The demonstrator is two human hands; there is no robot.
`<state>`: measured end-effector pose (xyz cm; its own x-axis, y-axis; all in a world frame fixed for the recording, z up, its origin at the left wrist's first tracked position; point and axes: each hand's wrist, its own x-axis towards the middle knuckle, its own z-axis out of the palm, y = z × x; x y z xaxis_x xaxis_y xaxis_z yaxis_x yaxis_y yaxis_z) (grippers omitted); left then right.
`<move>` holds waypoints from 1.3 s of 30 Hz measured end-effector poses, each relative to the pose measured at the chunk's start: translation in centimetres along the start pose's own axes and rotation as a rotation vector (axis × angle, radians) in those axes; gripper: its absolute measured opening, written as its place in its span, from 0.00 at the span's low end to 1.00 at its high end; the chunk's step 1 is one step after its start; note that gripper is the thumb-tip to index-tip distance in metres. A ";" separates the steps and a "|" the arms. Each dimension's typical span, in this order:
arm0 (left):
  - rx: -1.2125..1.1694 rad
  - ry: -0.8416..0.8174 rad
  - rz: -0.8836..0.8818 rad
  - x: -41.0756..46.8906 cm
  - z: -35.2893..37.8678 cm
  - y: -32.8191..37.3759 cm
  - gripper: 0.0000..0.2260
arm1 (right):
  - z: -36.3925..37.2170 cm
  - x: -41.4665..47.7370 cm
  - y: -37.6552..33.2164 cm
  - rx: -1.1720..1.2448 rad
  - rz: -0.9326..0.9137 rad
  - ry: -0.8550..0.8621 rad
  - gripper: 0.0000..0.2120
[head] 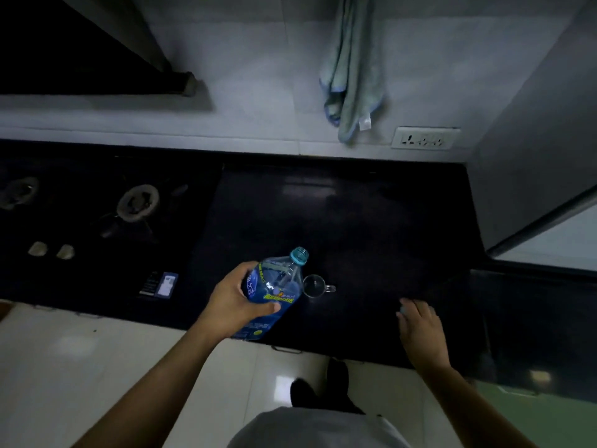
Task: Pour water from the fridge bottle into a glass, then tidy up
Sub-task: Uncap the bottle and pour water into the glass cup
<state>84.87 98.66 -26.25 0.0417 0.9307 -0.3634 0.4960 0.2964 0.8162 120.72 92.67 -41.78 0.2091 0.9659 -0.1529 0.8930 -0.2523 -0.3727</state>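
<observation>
My left hand (237, 302) grips a clear plastic water bottle (274, 286) with a blue and yellow label. The bottle leans to the right over the dark counter (371, 227), and its teal neck (299, 254) has no cap on it. A small clear glass with a handle (312, 286) stands on the counter just right of the bottle, below its mouth. My right hand (420, 328) rests low on the counter to the right of the glass. A small pale blue bottle cap (402, 310) shows at its thumb side, held by the fingertips.
A gas hob (137, 203) with burners and two knobs fills the counter's left part. A small dark box (160, 285) lies near the front edge. A green towel (350, 76) hangs on the tiled wall beside a socket plate (424, 138). A grey fridge side (533, 150) stands at right.
</observation>
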 end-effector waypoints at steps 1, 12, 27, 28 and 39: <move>0.024 0.007 -0.012 0.0 0.1 -0.3 0.30 | 0.6 -0.4 0.9 -0.023 0.008 -0.030 0.20; 0.320 -0.026 -0.050 1.9 1.5 -4.1 0.33 | 3.1 -0.3 2.4 -0.213 -0.140 -0.102 0.39; 0.466 -0.057 -0.087 2.3 2.9 -5.3 0.35 | 3.0 -0.1 2.3 -0.185 -0.135 -0.139 0.38; 0.458 -0.056 -0.090 2.4 3.0 -5.3 0.35 | 2.9 -0.2 2.3 -0.180 -0.139 -0.139 0.38; 0.484 -0.069 -0.107 3.3 3.5 -4.8 0.33 | 3.1 -0.3 2.6 -0.167 -0.150 -0.123 0.37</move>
<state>85.69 99.56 -32.99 0.0179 0.8795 -0.4756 0.8456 0.2405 0.4765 121.79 91.58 -45.54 0.0283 0.9748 -0.2212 0.9659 -0.0837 -0.2452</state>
